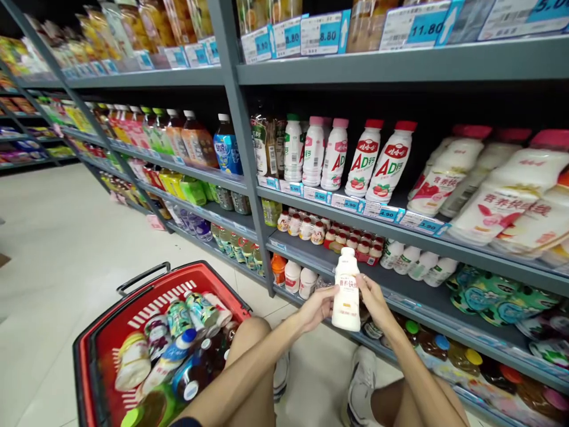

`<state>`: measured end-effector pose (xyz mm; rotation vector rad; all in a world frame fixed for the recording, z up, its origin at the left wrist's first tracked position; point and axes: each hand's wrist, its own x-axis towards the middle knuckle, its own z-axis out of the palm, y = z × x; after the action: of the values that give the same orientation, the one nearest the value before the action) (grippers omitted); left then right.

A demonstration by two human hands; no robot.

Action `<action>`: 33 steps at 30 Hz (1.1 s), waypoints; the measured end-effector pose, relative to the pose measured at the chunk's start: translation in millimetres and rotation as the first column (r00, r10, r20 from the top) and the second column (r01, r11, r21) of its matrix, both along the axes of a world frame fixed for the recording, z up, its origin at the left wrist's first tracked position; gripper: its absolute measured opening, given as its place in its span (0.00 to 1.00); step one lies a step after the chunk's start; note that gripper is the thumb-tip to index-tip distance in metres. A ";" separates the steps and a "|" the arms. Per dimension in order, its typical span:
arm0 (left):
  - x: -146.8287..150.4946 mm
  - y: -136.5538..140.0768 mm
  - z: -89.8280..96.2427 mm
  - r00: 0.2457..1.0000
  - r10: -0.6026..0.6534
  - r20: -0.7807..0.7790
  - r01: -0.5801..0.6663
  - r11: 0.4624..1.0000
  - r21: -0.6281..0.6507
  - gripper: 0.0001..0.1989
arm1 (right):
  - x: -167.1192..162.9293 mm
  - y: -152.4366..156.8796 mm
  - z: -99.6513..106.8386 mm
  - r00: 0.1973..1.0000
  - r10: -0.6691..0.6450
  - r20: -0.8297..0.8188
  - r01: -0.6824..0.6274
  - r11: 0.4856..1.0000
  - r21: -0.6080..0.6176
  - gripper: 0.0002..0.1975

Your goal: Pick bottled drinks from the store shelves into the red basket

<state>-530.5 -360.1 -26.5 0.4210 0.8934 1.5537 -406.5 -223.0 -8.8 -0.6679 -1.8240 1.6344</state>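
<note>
Both my hands grip one white milk-drink bottle (347, 296), held upright in front of the lower shelves. It has a white cap and red lettering on its label. My left hand (316, 308) is closed on the lower left side of the bottle. On the upper right side, my right hand (370, 292) is closed on it, with some fingers hidden behind. To the left of my knee stands a red shopping basket (151, 283) holding several drinks, among them a white bottle with a blue cap (171, 359) and a bottle with a green cap (153, 406).
Grey shelving (338, 207) runs along the front and right. White bottles with red caps (387, 163) and larger pink-capped bottles (511, 190) stand on the middle shelf. Small bottle packs (355, 243) sit lower. Pale floor tiles (40, 237) stretch along the left.
</note>
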 end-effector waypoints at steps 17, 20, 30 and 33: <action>-2.7 -2.3 -2.7 0.999 0.004 0.034 -0.002 0.999 -0.052 0.23 | -2.7 7.7 -16.9 0.999 0.034 0.038 -0.030 0.995 -0.092 0.33; -2.0 -4.2 1.0 0.999 -0.016 0.033 0.019 0.996 -0.091 0.22 | -4.3 5.3 -13.3 0.999 0.027 0.042 -0.023 0.995 -0.094 0.34; 13.7 -3.6 17.1 0.980 0.196 0.022 -0.192 0.973 -0.126 0.25 | 2.8 1.9 -13.5 0.969 0.243 -0.034 -0.245 0.962 -0.118 0.29; 13.2 -5.2 26.2 0.971 0.235 0.051 -0.226 0.964 -0.139 0.22 | -2.5 -1.0 -13.7 0.973 0.229 -0.043 -0.233 0.960 -0.153 0.32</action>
<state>-517.3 -365.3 -0.4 0.1723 1.0140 1.6978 -409.0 -224.0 -22.6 -0.5128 -1.8239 1.9468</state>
